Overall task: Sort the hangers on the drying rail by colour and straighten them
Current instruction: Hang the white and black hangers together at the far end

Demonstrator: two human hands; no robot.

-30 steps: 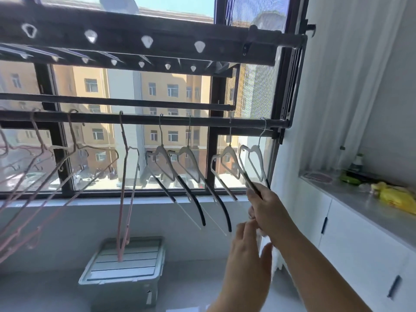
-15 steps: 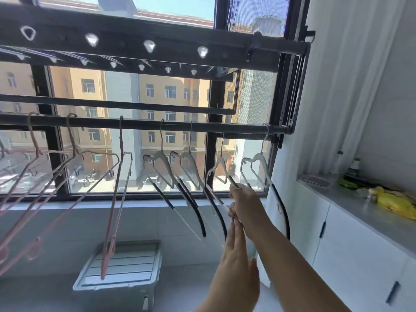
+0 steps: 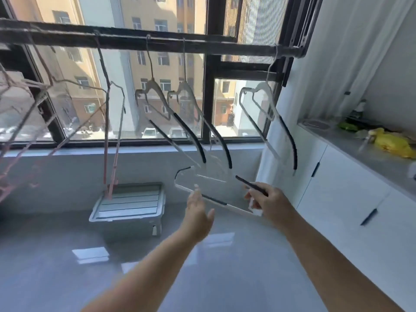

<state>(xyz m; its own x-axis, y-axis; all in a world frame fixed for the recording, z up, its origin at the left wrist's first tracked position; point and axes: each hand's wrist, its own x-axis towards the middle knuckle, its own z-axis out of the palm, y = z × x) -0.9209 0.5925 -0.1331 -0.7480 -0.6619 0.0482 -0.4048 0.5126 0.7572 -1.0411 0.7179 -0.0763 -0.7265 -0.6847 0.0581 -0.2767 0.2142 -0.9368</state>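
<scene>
Drying rail across the window, with hangers on it.
The dark drying rail (image 3: 157,42) runs left to right in front of the window. On its left part hang several pink hangers (image 3: 108,122), crowded and tilted. Toward the middle two white hangers with black grips (image 3: 171,113) hang close together, and a third white hanger (image 3: 267,113) hangs well apart at the rail's right end.

Single head-worn wide-angle view; no second view for overlap. Camera faced forward and slightly down toward the window (image 3: 171,91), with the drying rail (image 3: 157,42) crossing the frame near 12 o'clock. Both forearms entered from 6 o'clock, close to the lens. White cabinet (image 3: 351,199) lay at 3 o'clock, floor bin (image 3: 128,208) near 8 o'clock. Straight edges bowed outward at the margins.
</scene>
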